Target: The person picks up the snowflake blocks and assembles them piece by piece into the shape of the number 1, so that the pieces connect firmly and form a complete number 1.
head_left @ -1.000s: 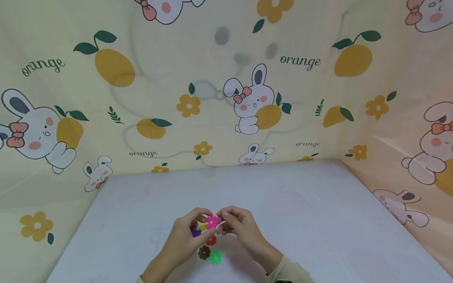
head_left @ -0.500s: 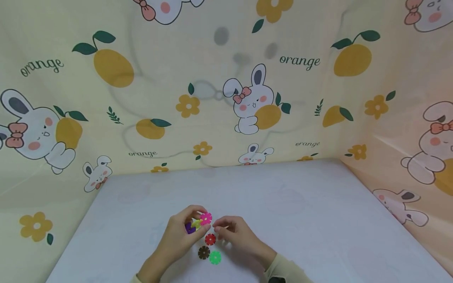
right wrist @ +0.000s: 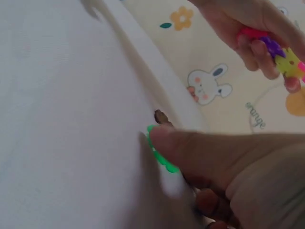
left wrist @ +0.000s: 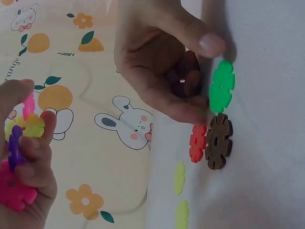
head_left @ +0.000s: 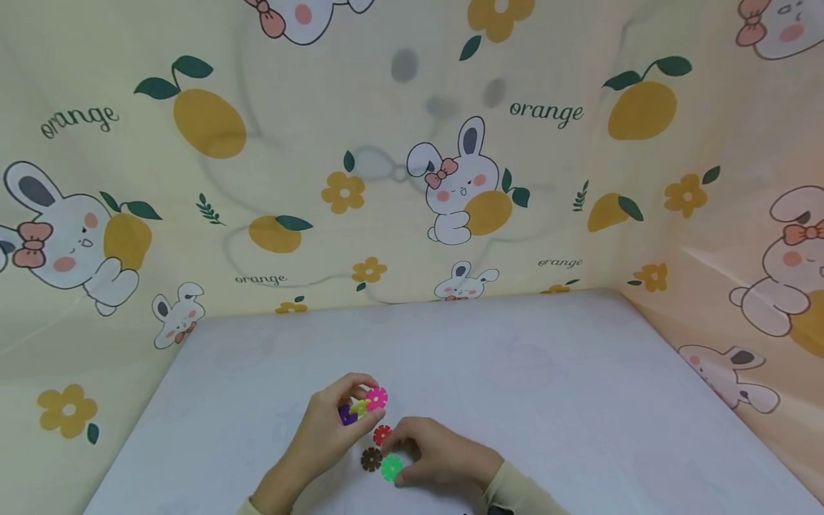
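Note:
My left hand (head_left: 324, 428) grips a joined chain of notched plastic flower discs above the table. In it are a pink disc (head_left: 376, 398), a yellow disc (head_left: 360, 408) and a purple disc (head_left: 348, 414); the left wrist view shows another deep-pink disc (left wrist: 16, 186) by the palm. Low over the table, my right hand (head_left: 444, 452) has thumb and index finger spread about the green disc (head_left: 391, 468), with the thumb close to its edge. A brown disc (head_left: 370, 459) and a red disc (head_left: 382, 434) lie right beside the green one.
In the left wrist view, a pale yellow disc (left wrist: 179, 178) and a second yellow disc (left wrist: 182, 214) lie on the white tabletop (head_left: 547, 400). A cloth printed with rabbits and oranges (head_left: 386, 236) stands behind and at both sides.
My right hand has left the chain's pink disc and come down to the green disc on the table. The left hand has shifted slightly left, still holding the chain.

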Demonstrator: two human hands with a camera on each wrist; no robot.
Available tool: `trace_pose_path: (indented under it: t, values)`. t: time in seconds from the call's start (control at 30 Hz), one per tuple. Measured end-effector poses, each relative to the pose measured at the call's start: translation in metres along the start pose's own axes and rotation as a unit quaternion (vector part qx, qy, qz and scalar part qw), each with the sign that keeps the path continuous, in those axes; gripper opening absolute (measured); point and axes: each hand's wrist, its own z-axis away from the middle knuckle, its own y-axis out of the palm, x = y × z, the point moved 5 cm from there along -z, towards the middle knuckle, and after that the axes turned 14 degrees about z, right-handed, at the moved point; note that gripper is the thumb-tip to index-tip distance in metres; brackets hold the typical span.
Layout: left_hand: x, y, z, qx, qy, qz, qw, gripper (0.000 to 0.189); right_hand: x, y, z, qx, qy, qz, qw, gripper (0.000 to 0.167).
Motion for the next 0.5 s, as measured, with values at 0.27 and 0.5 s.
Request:
trace_pose_path:
  t: [0.27, 0.5]
  values:
    - [0.0002, -0.0005, 0.0004, -0.007, 0.004, -0.002, 1.0, 0.033, 0.0064, -0.0008, -0.0004, -0.009, 0.014, 0.058, 0.9982, 0.025]
    - [0.0007, 0.0005, 0.0006, -0.008, 0.027, -0.001, 0.9996, 0.034, 0.0046, -0.0003, -0.0003, -0.005, 0.011, -0.028, 0.9995, 0.016]
